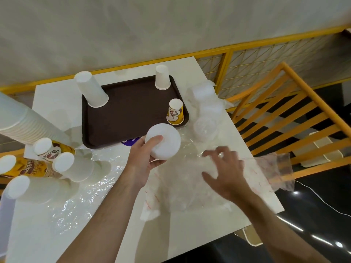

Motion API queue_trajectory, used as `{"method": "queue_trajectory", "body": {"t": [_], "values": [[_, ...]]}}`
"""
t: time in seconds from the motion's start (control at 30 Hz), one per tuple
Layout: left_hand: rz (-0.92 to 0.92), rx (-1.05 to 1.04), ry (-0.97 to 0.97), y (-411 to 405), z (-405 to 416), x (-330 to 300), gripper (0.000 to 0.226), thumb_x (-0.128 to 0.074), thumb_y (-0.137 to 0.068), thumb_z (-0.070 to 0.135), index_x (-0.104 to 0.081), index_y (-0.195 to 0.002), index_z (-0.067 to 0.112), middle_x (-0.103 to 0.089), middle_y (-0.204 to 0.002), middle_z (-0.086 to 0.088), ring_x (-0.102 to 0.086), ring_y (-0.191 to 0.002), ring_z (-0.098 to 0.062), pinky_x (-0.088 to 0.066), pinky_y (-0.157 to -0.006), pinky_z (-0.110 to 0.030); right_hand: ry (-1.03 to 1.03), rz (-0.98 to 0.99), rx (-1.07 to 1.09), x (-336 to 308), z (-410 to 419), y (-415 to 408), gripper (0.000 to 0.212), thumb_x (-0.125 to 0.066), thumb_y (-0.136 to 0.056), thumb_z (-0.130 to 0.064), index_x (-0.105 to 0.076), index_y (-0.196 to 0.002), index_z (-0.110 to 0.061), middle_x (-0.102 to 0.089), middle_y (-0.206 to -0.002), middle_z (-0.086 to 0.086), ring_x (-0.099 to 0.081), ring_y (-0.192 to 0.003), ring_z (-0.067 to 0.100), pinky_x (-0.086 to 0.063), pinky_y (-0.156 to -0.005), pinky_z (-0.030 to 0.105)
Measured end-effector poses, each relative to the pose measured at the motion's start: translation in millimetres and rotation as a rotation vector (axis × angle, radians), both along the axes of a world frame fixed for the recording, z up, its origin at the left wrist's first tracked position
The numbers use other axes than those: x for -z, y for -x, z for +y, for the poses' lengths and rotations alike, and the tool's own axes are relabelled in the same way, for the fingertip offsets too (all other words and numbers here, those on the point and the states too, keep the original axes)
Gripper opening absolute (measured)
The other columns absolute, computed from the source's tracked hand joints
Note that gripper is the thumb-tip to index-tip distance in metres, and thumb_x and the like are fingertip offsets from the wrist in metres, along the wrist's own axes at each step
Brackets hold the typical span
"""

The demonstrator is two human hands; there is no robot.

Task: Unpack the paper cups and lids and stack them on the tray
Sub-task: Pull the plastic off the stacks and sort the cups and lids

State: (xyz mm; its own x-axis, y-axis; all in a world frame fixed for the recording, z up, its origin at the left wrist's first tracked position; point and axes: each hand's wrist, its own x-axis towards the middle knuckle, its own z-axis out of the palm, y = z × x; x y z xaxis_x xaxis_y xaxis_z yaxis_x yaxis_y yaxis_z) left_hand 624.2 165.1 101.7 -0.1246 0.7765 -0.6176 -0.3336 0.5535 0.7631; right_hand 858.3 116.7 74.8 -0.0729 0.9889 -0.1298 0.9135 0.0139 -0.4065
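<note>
My white worktop carries a brown tray towards the far edge; upturned cup stacks stand at my left; crumpled clear plastic wrap sprawls across the near side.

white table against pale wall, yellow lattice railing, orange slatted chair, glossy dark floor

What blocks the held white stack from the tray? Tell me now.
Nothing visible. The left hand holds the white stack just off the tray's near edge; the tray's middle is bare, and the three cup stacks stand in its corners.
</note>
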Motion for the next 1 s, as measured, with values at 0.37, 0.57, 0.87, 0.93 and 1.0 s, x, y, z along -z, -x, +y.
{"method": "queue_trajectory", "body": {"t": [0.37,0.57,0.87,0.93,1.0], "values": [[0.01,-0.014,0.091,-11.2,7.8,17.0,0.055,-0.079,-0.082,0.025,-0.051,-0.129,0.025,-0.054,-0.121,-0.003,-0.057,-0.11,-0.026,-0.061,-0.071,-0.038,0.24,-0.138,-0.221,22.6,-7.6,10.2,0.062,-0.054,-0.084,-0.066,-0.04,-0.139,-0.039,-0.033,-0.137,-0.013,-0.032,-0.126,0.016,-0.025,-0.094,0.041],[0.093,0.019,0.108,-29.2,33.3,26.3,0.06,-0.081,-0.08,0.023,-0.048,-0.13,0.029,-0.05,-0.123,-0.001,-0.052,-0.115,-0.029,-0.061,-0.064,-0.034,0.114,0.286,0.177,2.2,51.8,-12.7,0.026,-0.066,-0.093,-0.038,-0.063,-0.114,-0.024,-0.059,-0.101,-0.007,-0.055,-0.088,0.011,-0.047,-0.081,0.032],[0.101,-0.002,0.152,-63.6,58.6,52.1,0.057,-0.081,-0.08,0.021,-0.052,-0.127,0.026,-0.051,-0.128,-0.004,-0.052,-0.116,-0.029,-0.06,-0.083,-0.045,0.487,0.528,0.641,27.4,161.4,-18.7,0.081,-0.079,-0.08,-0.05,-0.048,-0.141,-0.006,-0.056,-0.135,0.011,-0.054,-0.123,0.033,-0.048,-0.105,0.045],[0.108,0.002,0.156,-67.5,61.2,56.7,0.058,-0.082,-0.078,0.021,-0.052,-0.127,0.027,-0.051,-0.129,-0.004,-0.052,-0.116,-0.03,-0.061,-0.081,-0.044,0.497,0.523,0.64,31.2,167.3,-15.9,0.081,-0.085,-0.074,-0.047,-0.052,-0.135,-0.006,-0.06,-0.129,0.012,-0.058,-0.118,0.034,-0.051,-0.1,0.044],[0.117,-0.002,0.157,-70.7,64.0,59.3,0.059,-0.083,-0.078,0.021,-0.052,-0.127,0.028,-0.051,-0.129,-0.004,-0.052,-0.116,-0.029,-0.061,-0.079,-0.043,0.523,0.562,0.655,31.2,170.9,-16.1,0.077,-0.09,-0.068,-0.042,-0.058,-0.128,-0.006,-0.064,-0.12,0.012,-0.062,-0.107,0.032,-0.054,-0.086,0.039]]}}
